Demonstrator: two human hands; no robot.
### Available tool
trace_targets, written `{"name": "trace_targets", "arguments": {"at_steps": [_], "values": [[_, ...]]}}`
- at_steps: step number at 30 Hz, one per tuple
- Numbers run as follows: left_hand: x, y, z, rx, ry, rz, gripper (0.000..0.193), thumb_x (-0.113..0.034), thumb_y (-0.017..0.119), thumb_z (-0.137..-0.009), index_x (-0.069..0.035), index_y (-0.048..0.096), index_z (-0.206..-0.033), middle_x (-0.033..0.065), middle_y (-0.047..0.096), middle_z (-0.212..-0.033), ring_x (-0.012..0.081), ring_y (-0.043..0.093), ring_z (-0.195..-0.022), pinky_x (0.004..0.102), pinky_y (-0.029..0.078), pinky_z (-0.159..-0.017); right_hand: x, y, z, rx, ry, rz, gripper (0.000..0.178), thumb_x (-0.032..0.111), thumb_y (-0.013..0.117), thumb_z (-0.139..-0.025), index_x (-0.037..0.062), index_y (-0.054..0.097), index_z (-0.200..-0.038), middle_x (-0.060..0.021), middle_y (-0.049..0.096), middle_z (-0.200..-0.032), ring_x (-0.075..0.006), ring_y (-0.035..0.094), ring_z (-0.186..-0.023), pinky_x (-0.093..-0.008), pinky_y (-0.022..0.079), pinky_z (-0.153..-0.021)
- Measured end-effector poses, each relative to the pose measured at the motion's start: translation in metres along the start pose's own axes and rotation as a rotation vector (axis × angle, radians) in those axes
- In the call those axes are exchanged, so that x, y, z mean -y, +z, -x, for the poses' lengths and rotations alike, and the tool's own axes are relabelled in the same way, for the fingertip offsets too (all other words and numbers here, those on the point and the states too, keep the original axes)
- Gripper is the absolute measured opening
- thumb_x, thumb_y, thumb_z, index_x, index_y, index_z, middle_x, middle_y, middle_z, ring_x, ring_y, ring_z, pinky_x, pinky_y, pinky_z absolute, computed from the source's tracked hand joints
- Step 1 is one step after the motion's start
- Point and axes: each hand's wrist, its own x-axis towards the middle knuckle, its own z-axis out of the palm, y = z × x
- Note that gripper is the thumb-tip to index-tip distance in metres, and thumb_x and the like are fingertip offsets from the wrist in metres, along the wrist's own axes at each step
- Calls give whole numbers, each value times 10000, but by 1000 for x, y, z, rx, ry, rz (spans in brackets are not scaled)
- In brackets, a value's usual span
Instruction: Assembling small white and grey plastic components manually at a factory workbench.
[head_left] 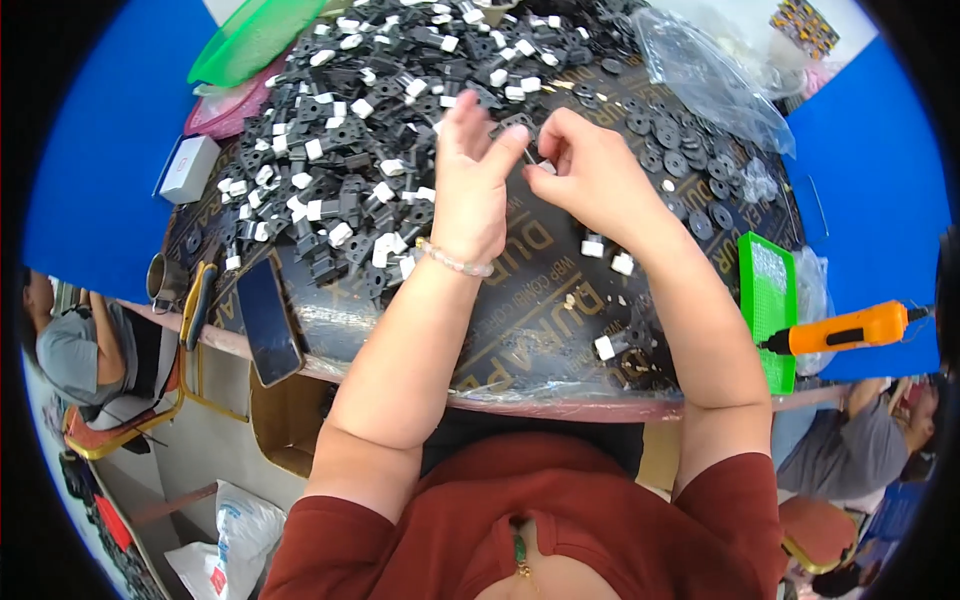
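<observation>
My left hand [472, 190], with a bead bracelet at the wrist, is raised at the edge of a heap of black and white plastic parts [350, 130]. Its fingers are stretched up and blurred, with the thumb apart from them. Close by on the right, my right hand [598, 175] is closed in a pinch. A small black-and-white plastic part [546, 166] shows at its fingertips, close to my left thumb; most of it is hidden. Below my right hand lie loose parts with white ends [621, 263].
Black discs [680, 150] are spread at the far right, near a clear plastic bag [700, 75]. A green tray [750, 300] and an orange electric screwdriver [840, 330] are at right. At left are a phone [268, 320], a metal cup [165, 280] and a white box [190, 170].
</observation>
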Motion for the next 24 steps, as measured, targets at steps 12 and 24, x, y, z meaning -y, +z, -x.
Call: {"name": "trace_targets", "arguments": {"at_steps": [12,24], "values": [[9,-6,-6,47,-131,312,122,-111,599,-974,-6,567,-1027,130,655,-1116,263,645,-1091,366,536,-914,-41,-32,145,-112,3,257,115,137,676,-857,64,594,-893,-131,606,-888,-346,616,-838,-431,504,-727],[9,14,19,188,-349,249,147,-176,637,-962,-53,560,-985,127,670,-1012,240,675,-971,318,545,-831,-113,-56,221,-306,428,626,109,42,568,-897,43,636,-983,-168,635,-941,-380,623,-878,-460,517,-758]]}}
